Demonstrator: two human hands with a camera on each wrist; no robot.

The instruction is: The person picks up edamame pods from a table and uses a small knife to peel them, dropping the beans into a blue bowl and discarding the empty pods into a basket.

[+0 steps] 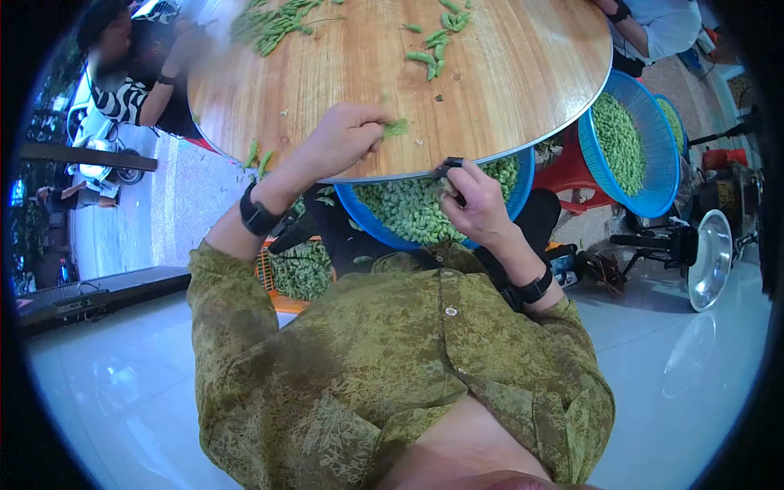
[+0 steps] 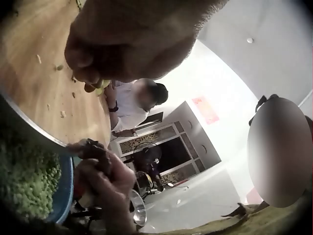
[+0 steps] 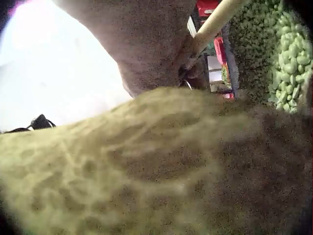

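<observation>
Over the near part of the round wooden table (image 1: 506, 106), my left hand (image 1: 347, 135) pinches a flattened green bean pod (image 1: 395, 127) at its fingertips. My right hand (image 1: 478, 204) hovers right at the table's near rim, fingers curled, above a blue basket (image 1: 349, 204) of shelled green beans (image 1: 408, 208). Black coverings (image 1: 449, 167) show on its thumb and finger. The left wrist view has the right hand (image 2: 105, 176) below the left hand (image 2: 127, 44). Its own wrist view is mostly filled by the sleeve (image 3: 146, 161).
Loose bean pods (image 1: 282, 24) lie on the far table, with more pods (image 1: 437, 49) to the right. Another blue basket (image 1: 668, 192) of beans stands right, by a red stool (image 1: 563, 167). An orange crate (image 1: 286, 304) holds pods at lower left. People sit across the table.
</observation>
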